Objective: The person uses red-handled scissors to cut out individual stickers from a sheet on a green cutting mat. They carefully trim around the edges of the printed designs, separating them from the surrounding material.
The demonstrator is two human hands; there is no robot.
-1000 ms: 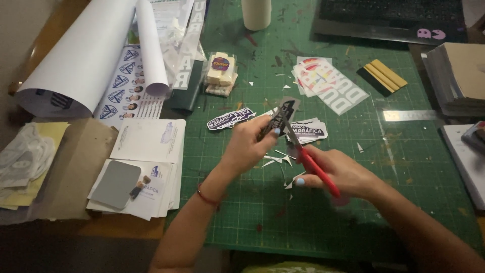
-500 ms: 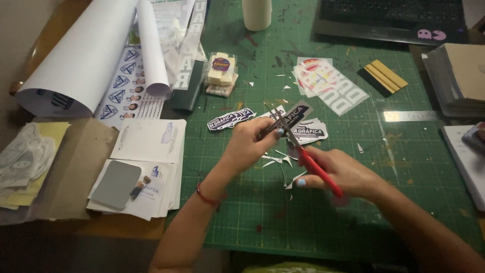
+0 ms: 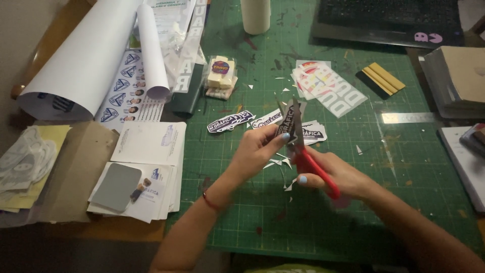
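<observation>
My left hand (image 3: 260, 149) pinches a dark printed sticker (image 3: 288, 121) and holds it upright above the green cutting mat (image 3: 323, 222). My right hand (image 3: 336, 174) grips red-handled scissors (image 3: 305, 151), and their blades meet the sticker's edge. Small white paper trimmings (image 3: 278, 163) lie on the mat just under both hands. Two cut stickers (image 3: 230, 121) lie flat on the mat beyond my left hand.
White paper rolls (image 3: 101, 55) and printed sheets (image 3: 149, 144) cover the left side. A stack of stickers (image 3: 328, 88), a yellow squeegee (image 3: 383, 77), a metal ruler (image 3: 406, 117), a small wrapped packet (image 3: 220, 76), a white cylinder (image 3: 255, 15) and a keyboard (image 3: 389, 15) lie farther back.
My left hand has turned the sticker more upright and the scissors have shifted a little along its edge. Both hands stay in about the same spot.
</observation>
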